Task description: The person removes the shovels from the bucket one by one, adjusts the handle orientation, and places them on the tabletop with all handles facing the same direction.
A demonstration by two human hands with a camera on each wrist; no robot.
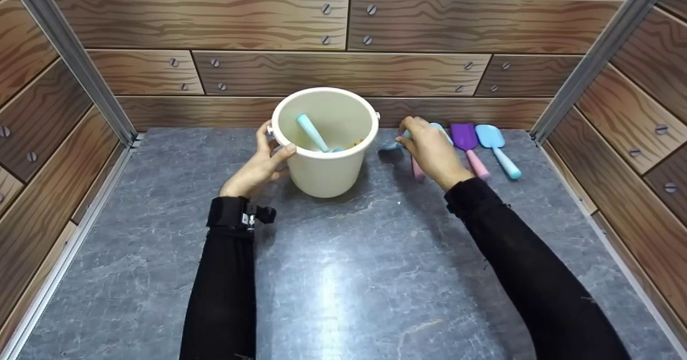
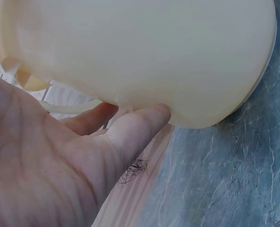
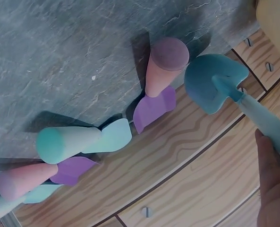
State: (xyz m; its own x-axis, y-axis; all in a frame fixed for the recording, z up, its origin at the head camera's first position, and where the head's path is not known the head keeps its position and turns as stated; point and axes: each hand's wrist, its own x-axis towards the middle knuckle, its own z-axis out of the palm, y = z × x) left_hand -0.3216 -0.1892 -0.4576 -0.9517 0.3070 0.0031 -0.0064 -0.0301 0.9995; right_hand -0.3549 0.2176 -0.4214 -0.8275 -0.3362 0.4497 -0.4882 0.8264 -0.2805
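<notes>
On the grey slate-look table, between the wood-panel walls, a cream bucket stands upright near the back, and one teal-handled tool is already leaning inside it, so the loading looks begun but far from finished. Left of the bucket, the left hand steadies it: the thumb hooks over the rim while the fingers curl round the side wall, a firm hold. Right of the bucket, the right hand grasps a small blue toy shovel by its pale handle, blade just off the table and right beside the bucket, wrist bent down, black sleeve stretched forward. Behind that hand, more toy tools lie in a row against the back wall, among them a purple shovel and a light blue shovel, untouched, so by my reckoning most of the lot is left.
</notes>
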